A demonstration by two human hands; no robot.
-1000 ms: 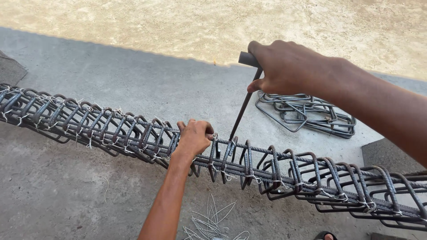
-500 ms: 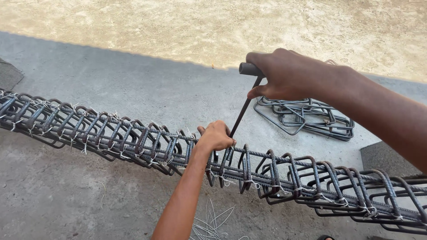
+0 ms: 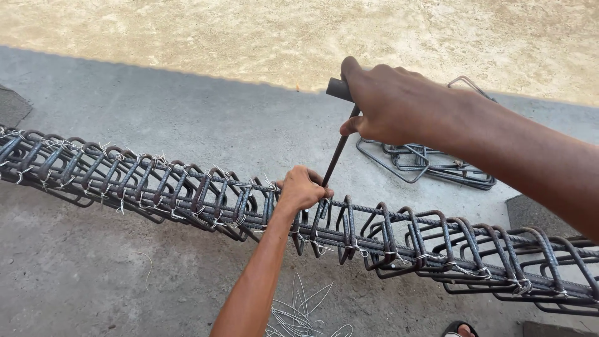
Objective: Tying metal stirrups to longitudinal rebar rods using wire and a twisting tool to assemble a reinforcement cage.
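Rebar cage (image 3: 399,240) lies across the concrete floor (image 3: 156,131). Left hand (image 3: 301,187), closed on a stirrup, has shifted rightward along the cage to the next joint. Right hand (image 3: 390,103) grips the hooked tying tool (image 3: 337,153), tip at that joint. Loose wire (image 3: 299,312) lies below.

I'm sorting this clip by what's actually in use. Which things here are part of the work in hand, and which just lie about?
In use:
- rebar cage, gripped by the left hand
- hooked tying tool, held by the right hand

Lying about:
- stack of bent stirrups on the concrete floor
- loose wire ties
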